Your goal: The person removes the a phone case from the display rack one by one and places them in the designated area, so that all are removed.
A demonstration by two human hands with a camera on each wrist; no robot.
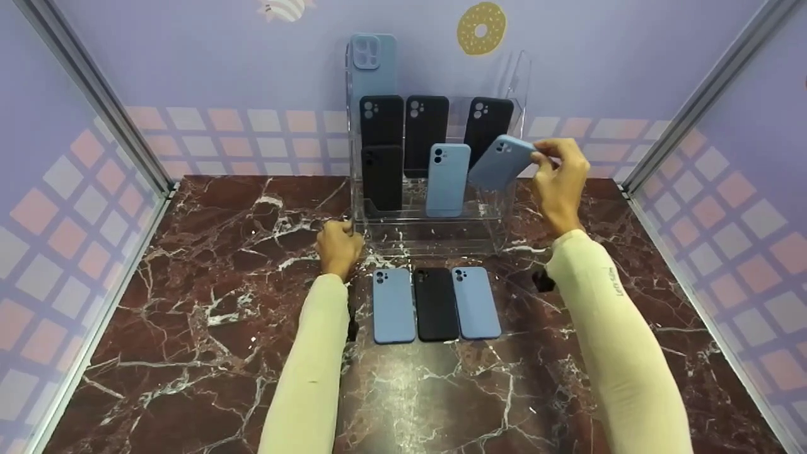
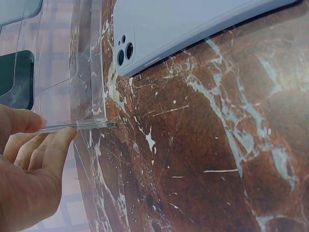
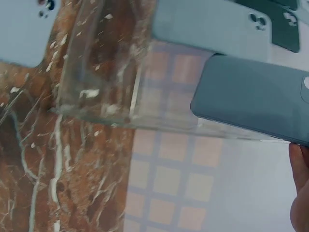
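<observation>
Lilac walls (image 1: 220,63), banded with pink and white squares, closed in a glossy dark-red marble worktop (image 1: 208,271), white-veined, with pale glare on its near part. Leftmost, the person's left hand (image 1: 340,246) kept a pinching grip on the left side edge of a clear rack (image 1: 435,244) standing near the back wall. Its tiers held a tall blue case (image 1: 386,79), black cases (image 1: 426,123) and an upright pale-blue case (image 1: 448,183); before it, three flat cases (image 1: 436,306) lay side by side. Over at the rack's right end, beneath a painted doughnut (image 1: 468,34), the right hand (image 1: 563,180) had its grip pinched on the upper end of a tilted blue case (image 1: 504,164).
</observation>
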